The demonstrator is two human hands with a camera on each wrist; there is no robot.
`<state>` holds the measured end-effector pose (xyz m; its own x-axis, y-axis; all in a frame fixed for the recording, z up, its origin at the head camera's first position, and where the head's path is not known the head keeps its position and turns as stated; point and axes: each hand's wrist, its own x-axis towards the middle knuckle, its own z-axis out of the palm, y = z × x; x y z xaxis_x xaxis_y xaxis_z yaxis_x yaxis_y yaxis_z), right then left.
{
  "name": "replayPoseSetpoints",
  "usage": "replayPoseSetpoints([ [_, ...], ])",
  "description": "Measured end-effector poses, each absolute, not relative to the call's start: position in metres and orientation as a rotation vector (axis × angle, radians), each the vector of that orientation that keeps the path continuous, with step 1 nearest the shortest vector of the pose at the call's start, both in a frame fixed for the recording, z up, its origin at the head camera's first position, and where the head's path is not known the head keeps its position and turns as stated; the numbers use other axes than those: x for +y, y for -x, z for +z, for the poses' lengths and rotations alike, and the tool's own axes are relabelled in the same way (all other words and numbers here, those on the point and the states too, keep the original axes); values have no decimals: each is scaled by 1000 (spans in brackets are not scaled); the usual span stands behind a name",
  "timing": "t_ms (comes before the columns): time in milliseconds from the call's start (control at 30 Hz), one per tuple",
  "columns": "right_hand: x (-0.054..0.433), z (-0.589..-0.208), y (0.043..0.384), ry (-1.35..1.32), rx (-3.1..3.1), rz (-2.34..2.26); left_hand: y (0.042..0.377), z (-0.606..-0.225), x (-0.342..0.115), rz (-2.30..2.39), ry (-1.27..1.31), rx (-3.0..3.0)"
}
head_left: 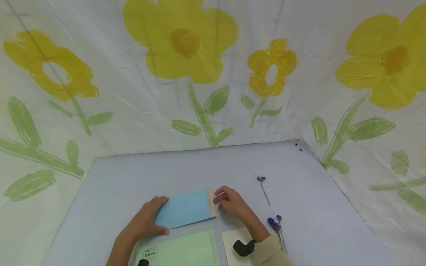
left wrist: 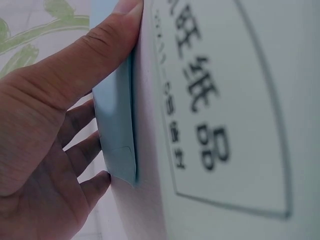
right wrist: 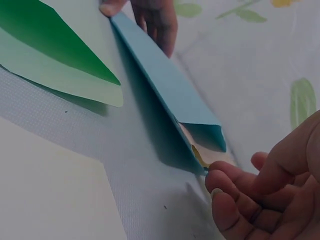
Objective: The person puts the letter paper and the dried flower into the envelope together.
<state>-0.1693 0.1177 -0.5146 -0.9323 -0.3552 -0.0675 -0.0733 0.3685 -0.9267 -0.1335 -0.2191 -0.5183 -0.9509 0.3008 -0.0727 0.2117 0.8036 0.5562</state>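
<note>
A light-blue paper envelope (head_left: 186, 210) lies crosswise before me, its pale flap (head_left: 211, 203) folded out to the right. My left hand (head_left: 145, 218) holds its left end, thumb at the near edge and fingers spread along the far edge. In the right wrist view the blue envelope's mouth (right wrist: 202, 134) gapes and its body bows. Beside the flap is my right hand (head_left: 233, 202), with loosely bent fingers and nothing gripped. Its fingertips (right wrist: 220, 175) come right at the flap's edge in the right wrist view.
A green envelope (head_left: 186, 249) with printed characters lies nearest me. Cream paper (head_left: 232, 242) lies partly under the right forearm. Purple dried flowers (head_left: 273, 224) and a single dried sprig (head_left: 264, 190) rest on the right. Dark bits (head_left: 301, 149) lie at the grey table's far right corner.
</note>
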Motion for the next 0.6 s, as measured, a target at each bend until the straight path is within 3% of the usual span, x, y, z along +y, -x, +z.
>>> replayPoseSetpoints([
  [600,109,-515,169,330,2302,-1612,133,-519,-219,872,-400,2822],
])
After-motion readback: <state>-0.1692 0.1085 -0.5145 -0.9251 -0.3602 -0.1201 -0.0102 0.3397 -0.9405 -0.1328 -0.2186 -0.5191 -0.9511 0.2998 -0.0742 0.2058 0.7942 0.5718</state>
